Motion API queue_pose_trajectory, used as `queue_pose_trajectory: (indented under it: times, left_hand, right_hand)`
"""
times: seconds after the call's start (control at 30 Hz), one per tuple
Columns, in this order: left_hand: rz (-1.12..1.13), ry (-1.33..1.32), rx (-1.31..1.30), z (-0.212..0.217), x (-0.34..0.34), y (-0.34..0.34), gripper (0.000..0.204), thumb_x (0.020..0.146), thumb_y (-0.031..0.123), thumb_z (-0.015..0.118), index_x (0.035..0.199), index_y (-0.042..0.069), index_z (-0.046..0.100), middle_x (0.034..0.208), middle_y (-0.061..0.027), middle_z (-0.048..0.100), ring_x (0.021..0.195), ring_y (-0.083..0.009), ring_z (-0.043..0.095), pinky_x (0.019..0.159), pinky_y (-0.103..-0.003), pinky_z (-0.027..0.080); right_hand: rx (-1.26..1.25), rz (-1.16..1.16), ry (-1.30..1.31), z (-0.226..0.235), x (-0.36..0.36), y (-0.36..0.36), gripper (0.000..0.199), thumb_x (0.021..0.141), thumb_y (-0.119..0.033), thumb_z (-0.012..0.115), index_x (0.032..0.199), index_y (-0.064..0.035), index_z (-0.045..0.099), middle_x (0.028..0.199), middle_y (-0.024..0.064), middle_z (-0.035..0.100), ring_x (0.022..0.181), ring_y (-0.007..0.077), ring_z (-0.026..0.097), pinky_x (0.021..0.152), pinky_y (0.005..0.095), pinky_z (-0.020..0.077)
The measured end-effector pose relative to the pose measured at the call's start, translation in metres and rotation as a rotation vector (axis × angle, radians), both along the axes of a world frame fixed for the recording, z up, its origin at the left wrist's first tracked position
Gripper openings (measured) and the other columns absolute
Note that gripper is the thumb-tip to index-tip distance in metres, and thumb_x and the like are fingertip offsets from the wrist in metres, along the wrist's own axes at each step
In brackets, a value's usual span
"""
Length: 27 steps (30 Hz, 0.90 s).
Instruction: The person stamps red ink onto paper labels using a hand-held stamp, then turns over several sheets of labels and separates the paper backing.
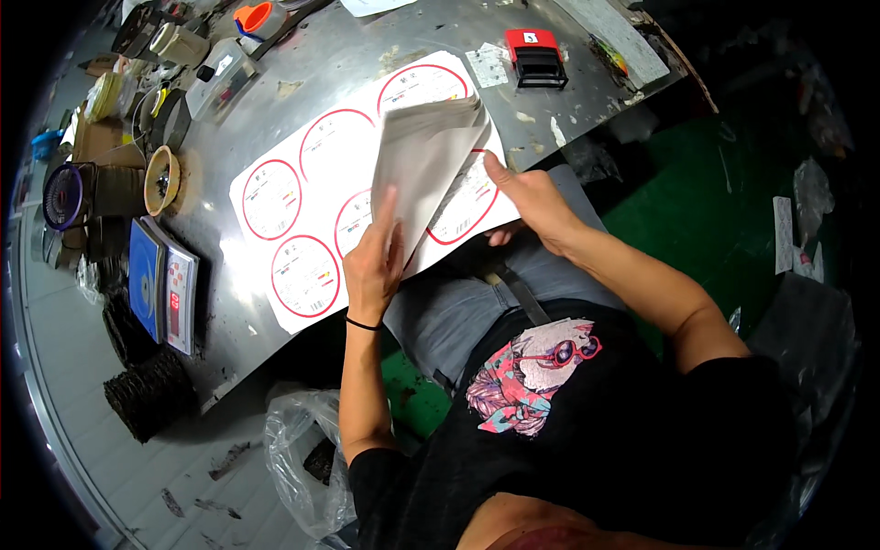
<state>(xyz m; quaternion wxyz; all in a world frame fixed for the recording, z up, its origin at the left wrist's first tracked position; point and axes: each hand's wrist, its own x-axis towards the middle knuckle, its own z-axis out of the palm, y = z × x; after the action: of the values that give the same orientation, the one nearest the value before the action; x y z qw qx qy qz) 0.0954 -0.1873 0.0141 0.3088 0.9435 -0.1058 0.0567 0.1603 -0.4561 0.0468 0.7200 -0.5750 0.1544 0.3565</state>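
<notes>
A stack of white label sheets [318, 163] printed with red-ringed circles lies on the metal table, its near right part reaching over the table's edge. Greyish-white paper [423, 151] stands lifted and bent over the stack. My left hand [371, 270], with a black band on the wrist, has its fingers against the near left side of this lifted paper, seemingly pinching its lower part. At the stack's right edge, my right hand [541, 206] grips the label sheets, thumb on top and fingers curled underneath.
A red and black self-inking stamp [536, 60] stands behind the stack. Left are a digital scale [179, 298], a yellow bowl [162, 181], a clear plastic box [220, 78] and an orange cup [260, 18]. A clear plastic bag [298, 458] is below the table's near edge.
</notes>
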Motion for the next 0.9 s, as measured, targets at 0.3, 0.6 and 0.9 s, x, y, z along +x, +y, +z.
queue_pose_trajectory:
  times: [0.3, 0.6, 0.9]
  left_hand:
    - [-0.065, -0.121, -0.031, -0.001, 0.004, -0.001, 0.049, 0.084, 0.036, 0.080, 0.128, 0.015, 0.073, 0.093, -0.0097, 0.068, 0.076, -0.0262, 0.065, 0.069, -0.035, 0.053]
    - [-0.030, -0.092, -0.087, 0.002, 0.008, -0.004, 0.069, 0.067, 0.049, 0.091, 0.124, 0.015, 0.075, 0.076, -0.0065, 0.061, 0.065, -0.0205, 0.057, 0.062, -0.034, 0.048]
    - [-0.027, -0.154, 0.104, -0.007, -0.006, -0.013, 0.057, 0.063, 0.035, 0.097, 0.104, 0.003, 0.072, 0.102, -0.0114, 0.073, 0.090, -0.0311, 0.070, 0.077, -0.037, 0.056]
  right_hand:
    - [-0.085, -0.005, -0.134, -0.018, 0.000, 0.008, 0.037, 0.088, -0.029, 0.085, 0.102, 0.0041, 0.075, 0.091, 0.0098, 0.076, 0.072, 0.0120, 0.070, 0.049, 0.0252, 0.0535]
    - [-0.118, 0.002, -0.180, -0.017, 0.000, 0.006, 0.037, 0.089, -0.030, 0.084, 0.102, 0.0038, 0.074, 0.091, 0.0092, 0.076, 0.070, 0.0111, 0.070, 0.049, 0.0243, 0.0538]
    - [-0.083, 0.009, 0.079, -0.046, -0.006, -0.016, 0.036, 0.081, -0.010, 0.088, 0.107, 0.0092, 0.072, 0.095, 0.0170, 0.076, 0.077, 0.0213, 0.075, 0.062, 0.0303, 0.0639]
